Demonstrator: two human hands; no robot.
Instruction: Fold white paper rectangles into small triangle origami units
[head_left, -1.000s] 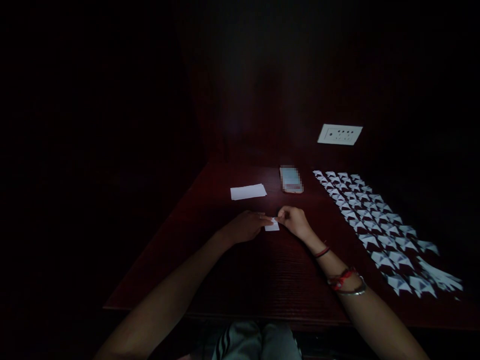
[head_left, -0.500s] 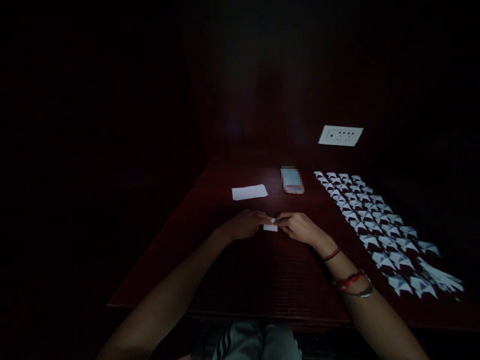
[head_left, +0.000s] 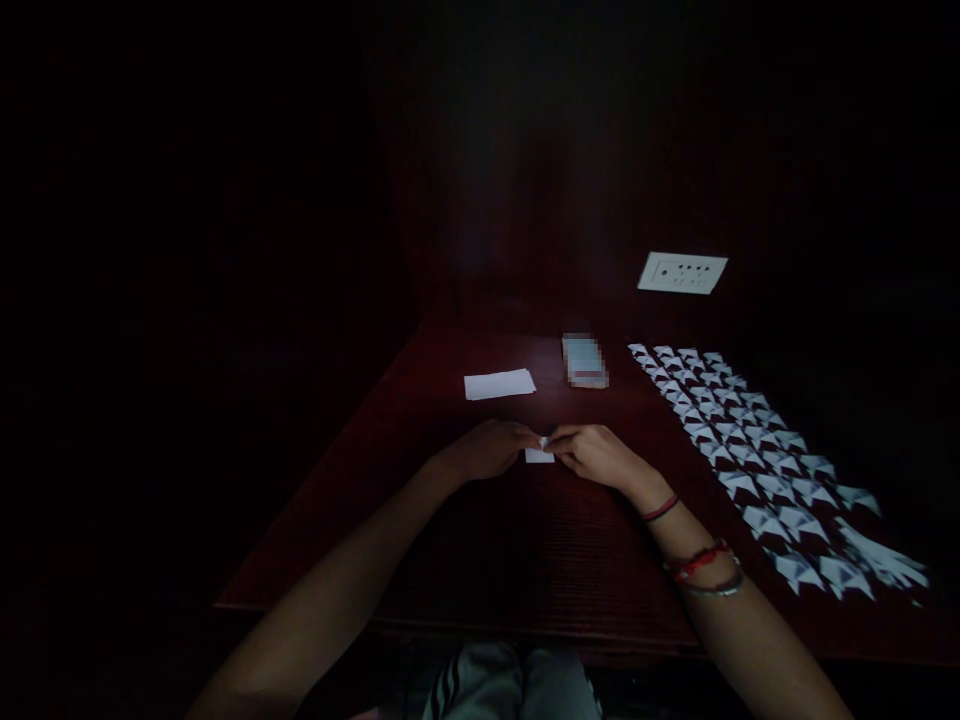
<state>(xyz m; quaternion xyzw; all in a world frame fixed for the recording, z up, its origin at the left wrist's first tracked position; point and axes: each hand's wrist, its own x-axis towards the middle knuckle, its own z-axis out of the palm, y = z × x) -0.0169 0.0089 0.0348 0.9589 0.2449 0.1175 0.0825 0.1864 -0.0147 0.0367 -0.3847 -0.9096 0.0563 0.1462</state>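
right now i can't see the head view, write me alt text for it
A person's left hand and right hand touch a small piece of white paper on a dark red table. Beyond them lie white sheets and a phone with a blurred screen; rows of folded white papers are on the right, with a wall socket farther back.

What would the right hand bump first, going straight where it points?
Probably the left hand, just across the small paper that the right hand seems to touch; depth is hard to judge.
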